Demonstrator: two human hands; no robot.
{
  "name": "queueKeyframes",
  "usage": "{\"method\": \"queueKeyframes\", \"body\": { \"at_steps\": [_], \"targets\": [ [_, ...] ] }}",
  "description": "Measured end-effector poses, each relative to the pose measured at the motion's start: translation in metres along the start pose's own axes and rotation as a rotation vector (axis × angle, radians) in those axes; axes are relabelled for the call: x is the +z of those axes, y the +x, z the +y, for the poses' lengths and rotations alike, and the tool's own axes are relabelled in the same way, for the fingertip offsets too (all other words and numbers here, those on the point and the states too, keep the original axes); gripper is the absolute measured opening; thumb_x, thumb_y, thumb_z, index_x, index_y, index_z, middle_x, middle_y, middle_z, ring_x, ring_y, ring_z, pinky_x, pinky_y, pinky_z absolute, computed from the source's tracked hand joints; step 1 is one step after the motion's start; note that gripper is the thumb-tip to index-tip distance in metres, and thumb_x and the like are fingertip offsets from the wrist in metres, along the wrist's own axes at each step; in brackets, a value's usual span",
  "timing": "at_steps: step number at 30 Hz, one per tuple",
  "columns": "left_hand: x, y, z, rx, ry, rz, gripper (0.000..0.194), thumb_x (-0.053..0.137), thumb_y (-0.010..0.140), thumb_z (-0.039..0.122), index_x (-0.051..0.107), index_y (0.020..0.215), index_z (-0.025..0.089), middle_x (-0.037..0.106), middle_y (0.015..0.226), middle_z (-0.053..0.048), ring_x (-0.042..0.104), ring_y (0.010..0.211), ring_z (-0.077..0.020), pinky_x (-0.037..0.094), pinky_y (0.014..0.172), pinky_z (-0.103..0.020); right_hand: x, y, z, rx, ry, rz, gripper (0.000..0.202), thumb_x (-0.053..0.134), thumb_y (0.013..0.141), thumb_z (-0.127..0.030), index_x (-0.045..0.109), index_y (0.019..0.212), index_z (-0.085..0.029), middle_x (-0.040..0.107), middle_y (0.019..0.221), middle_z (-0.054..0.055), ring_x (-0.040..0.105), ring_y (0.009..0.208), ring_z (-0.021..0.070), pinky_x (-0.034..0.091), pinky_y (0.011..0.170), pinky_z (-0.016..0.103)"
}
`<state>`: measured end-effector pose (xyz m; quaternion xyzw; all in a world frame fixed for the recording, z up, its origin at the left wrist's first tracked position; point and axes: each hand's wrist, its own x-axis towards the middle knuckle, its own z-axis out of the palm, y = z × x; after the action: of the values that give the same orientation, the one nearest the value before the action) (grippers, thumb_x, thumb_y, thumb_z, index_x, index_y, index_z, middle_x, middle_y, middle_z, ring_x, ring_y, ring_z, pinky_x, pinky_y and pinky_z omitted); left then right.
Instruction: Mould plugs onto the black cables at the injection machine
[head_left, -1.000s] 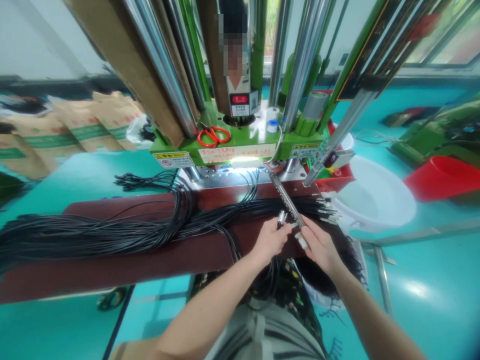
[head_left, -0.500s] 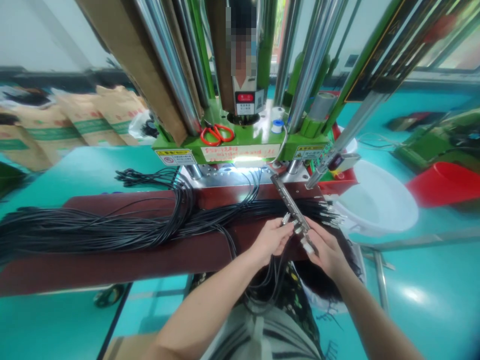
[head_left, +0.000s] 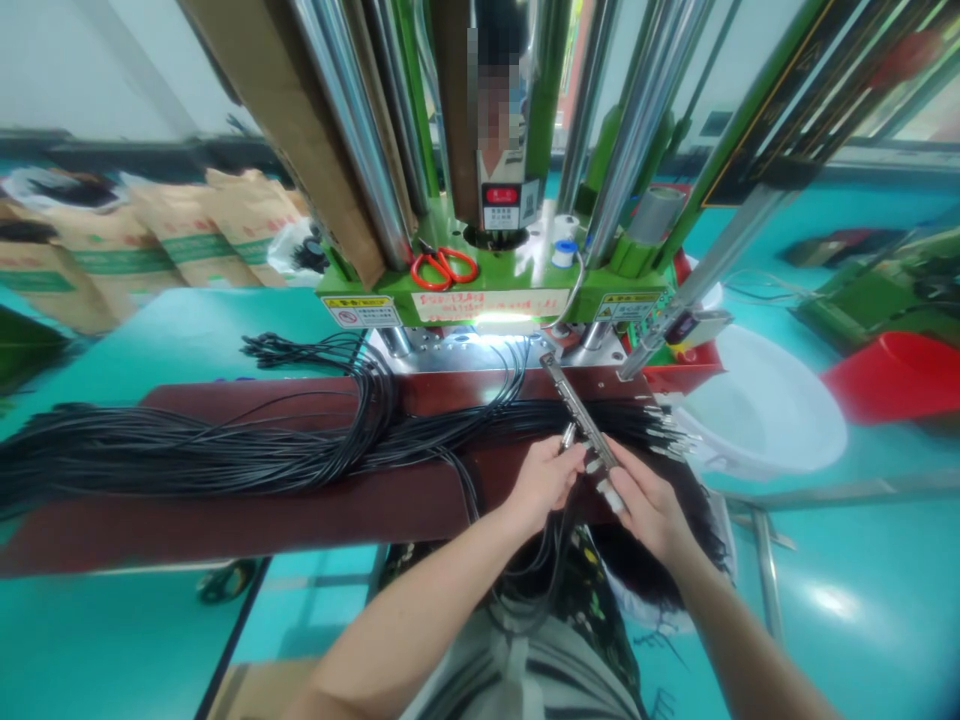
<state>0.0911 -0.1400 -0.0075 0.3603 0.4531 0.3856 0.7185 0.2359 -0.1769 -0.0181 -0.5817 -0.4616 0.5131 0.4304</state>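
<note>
My right hand (head_left: pixel 646 497) is closed on the near end of a long narrow metal bar (head_left: pixel 576 405) with notches along its side. The bar slants away from me, its far end close to the machine's base. Close to the bar's left side, my left hand (head_left: pixel 546 474) pinches cable ends with metal tips (head_left: pixel 568 436). Black cables (head_left: pixel 551 545) hang from that hand toward my lap. A white piece (head_left: pixel 609 494) shows at the near end of the bar, beside my right fingers. Exactly how the cable tips meet the bar is too small to tell.
Behind the hands, a bundle of black cables (head_left: pixel 225 450) lies along the brown table (head_left: pixel 300 535). The green press (head_left: pixel 517 290) stands beyond, with red scissors (head_left: pixel 444 268) and a wire spool (head_left: pixel 564 252) on it. To the right are a white tub (head_left: pixel 780 400) and red bucket (head_left: pixel 885 375).
The view has shifted slightly, so the machine and table appear a little further right. Both hands keep their holds, and the bar sits a little more to the left between them.
</note>
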Motion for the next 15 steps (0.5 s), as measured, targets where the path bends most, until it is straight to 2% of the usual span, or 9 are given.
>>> {"method": "queueKeyframes", "body": {
  "at_steps": [3, 5, 9, 12, 15],
  "targets": [
    [-0.004, 0.002, 0.002, 0.176, -0.047, 0.104, 0.032, 0.061, 0.069, 0.044, 0.048, 0.065, 0.015, 0.044, 0.049, 0.006, 0.038, 0.038, -0.0038, 0.029, 0.035, -0.016, 0.003, -0.002, -0.007, 0.124, 0.137, 0.04, 0.052, 0.062, 0.072, -0.048, 0.057, 0.119, -0.026, 0.063, 0.084, 0.003, 0.049, 0.055, 0.0097, 0.037, 0.041, 0.018],
    [-0.008, 0.002, 0.007, 0.214, -0.159, 0.161, 0.033, 0.06, 0.07, 0.046, 0.044, 0.068, 0.017, 0.041, 0.049, 0.007, 0.036, 0.039, -0.0038, 0.03, 0.037, -0.015, 0.003, -0.003, -0.013, 0.165, 0.202, 0.065, 0.051, 0.065, 0.07, -0.047, 0.059, 0.116, -0.025, 0.064, 0.086, 0.003, 0.052, 0.057, 0.0103, 0.037, 0.042, 0.017],
    [-0.009, -0.001, 0.013, 0.073, -0.273, 0.084, 0.032, 0.048, 0.077, 0.051, 0.035, 0.07, 0.022, 0.024, 0.041, 0.011, 0.018, 0.032, -0.0039, 0.013, 0.031, -0.015, 0.0, -0.002, -0.019, 0.156, 0.191, 0.058, 0.051, 0.065, 0.07, -0.045, 0.059, 0.116, -0.023, 0.065, 0.094, 0.006, 0.057, 0.066, 0.0154, 0.04, 0.042, 0.019],
    [-0.005, -0.002, 0.012, 0.028, -0.188, 0.048, 0.028, 0.049, 0.077, 0.045, 0.034, 0.07, 0.022, 0.028, 0.042, 0.011, 0.015, 0.031, -0.0031, 0.009, 0.031, -0.015, -0.001, -0.001, -0.019, 0.153, 0.158, 0.036, 0.053, 0.065, 0.069, -0.046, 0.059, 0.117, -0.022, 0.065, 0.092, 0.008, 0.056, 0.062, 0.0161, 0.037, 0.038, 0.019],
    [-0.003, 0.0, 0.01, 0.029, -0.107, 0.05, 0.026, 0.055, 0.074, 0.038, 0.037, 0.068, 0.02, 0.03, 0.043, 0.011, 0.017, 0.032, -0.0018, 0.01, 0.031, -0.014, -0.001, -0.002, -0.02, 0.177, 0.167, 0.051, 0.052, 0.065, 0.069, -0.045, 0.059, 0.116, -0.024, 0.063, 0.098, 0.006, 0.057, 0.068, 0.0149, 0.041, 0.045, 0.018]
  ]
}}
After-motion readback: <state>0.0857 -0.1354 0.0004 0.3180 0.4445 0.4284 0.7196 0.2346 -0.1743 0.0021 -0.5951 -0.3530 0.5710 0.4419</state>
